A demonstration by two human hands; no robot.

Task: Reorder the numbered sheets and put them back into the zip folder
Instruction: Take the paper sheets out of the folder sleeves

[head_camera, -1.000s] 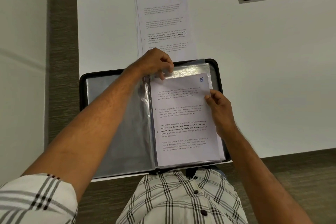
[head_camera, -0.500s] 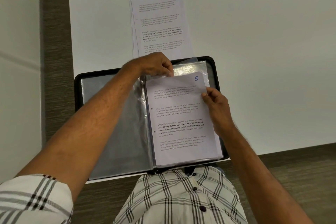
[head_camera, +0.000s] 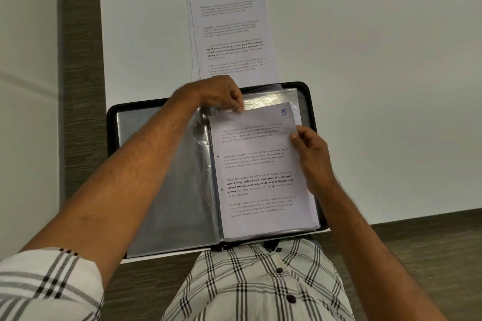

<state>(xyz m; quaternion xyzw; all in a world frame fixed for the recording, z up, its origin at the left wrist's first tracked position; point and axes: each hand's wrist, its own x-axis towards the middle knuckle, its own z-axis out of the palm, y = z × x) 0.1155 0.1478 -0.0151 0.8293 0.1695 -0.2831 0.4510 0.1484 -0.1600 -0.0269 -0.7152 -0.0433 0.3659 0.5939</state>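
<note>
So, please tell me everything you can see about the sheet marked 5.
The sheet marked 5 is white paper with four blocks of printed text, one partly bold, and a blue handwritten 5 in its top right corner. It lies slightly tilted on the right half of the open zip folder, over clear plastic sleeves. The left hand pinches its top edge; the right hand holds its right edge.

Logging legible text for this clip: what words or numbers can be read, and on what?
"5": handwritten in blue, top right corner of the sheet in the zip folder.
"7": handwritten, top right corner of the top sheet of the stack on the table.
"Village life is a peaceful, close-knit, and nature-connected way of living...": printed on both sheets; the smaller paragraphs are too blurred to quote.
</note>
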